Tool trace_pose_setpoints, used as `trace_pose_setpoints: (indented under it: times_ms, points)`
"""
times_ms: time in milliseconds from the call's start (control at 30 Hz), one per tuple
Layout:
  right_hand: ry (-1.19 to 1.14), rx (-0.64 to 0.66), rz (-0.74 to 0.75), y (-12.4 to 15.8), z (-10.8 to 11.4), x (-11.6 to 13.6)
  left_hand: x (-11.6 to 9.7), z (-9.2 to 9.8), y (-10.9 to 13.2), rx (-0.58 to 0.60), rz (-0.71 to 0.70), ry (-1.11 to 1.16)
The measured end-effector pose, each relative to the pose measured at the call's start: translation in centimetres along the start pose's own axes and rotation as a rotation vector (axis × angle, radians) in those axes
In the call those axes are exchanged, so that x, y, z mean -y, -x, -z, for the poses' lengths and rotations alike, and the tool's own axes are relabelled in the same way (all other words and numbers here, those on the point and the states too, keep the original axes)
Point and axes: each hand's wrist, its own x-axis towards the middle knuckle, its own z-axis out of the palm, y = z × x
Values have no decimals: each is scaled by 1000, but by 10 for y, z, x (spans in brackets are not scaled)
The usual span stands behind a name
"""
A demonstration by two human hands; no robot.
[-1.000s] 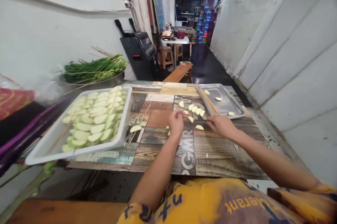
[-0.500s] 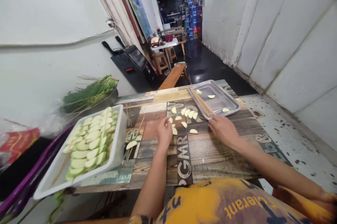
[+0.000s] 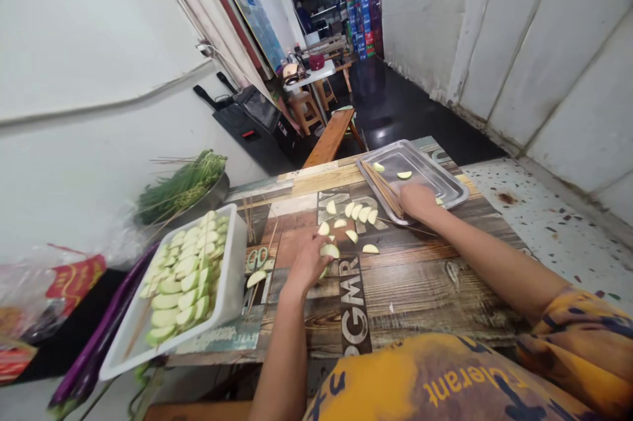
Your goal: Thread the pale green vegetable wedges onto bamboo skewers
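My left hand (image 3: 309, 261) is closed on a pale green-skinned vegetable slice (image 3: 330, 251), gripping it between thumb and fingers just above the table. Several more half-moon slices (image 3: 351, 236) lie loose close to its fingertips. My right hand (image 3: 419, 202) reaches over the metal tray (image 3: 448, 193), beside a bundle of bamboo skewers (image 3: 383, 187); motion smears it and its fingers are hidden. Below that hand a single thin skewer (image 3: 426, 231) shows at the tray's near edge. A few slices (image 3: 404, 175) lie in the tray, one partly behind my right hand.
On the left, a white bin (image 3: 232, 256) holds rows of skewered slices. Scissors (image 3: 257, 258), loose skewers (image 3: 250, 220) and one slice (image 3: 256, 278) lie beside it. Behind is a bowl (image 3: 217, 195) of greens; purple eggplants (image 3: 106, 328) lie along the bin's outer side.
My right hand has moved from the tray's near edge up over the tray. My left hand now shows a slice in its grip. The view has tilted slightly.
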Motion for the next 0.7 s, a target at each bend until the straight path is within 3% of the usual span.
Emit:
trace_pose_setpoints:
  times_ms: [133,267,367,467,600,700]
  points:
    - [-10,-12,-36,4,6,-9,-4,2,-3,35,-3,-72]
    - [-10,-33,-41,17,13,-18,-7,-1,-7,27,-21,34]
    - [-15,-70,-21,27,14,-20,-10,-6,-16,-63,-13,299]
    - [-22,-102,-10,30,11,-20,-16,-12,-29,-157,83,692]
    - [-30,-71,-16,21,3,-18,-22,-20,-40,-51,257,1324]
    - [-42,-50,-37,11,-3,-16,-21,-27,-41,-22,322,1512]
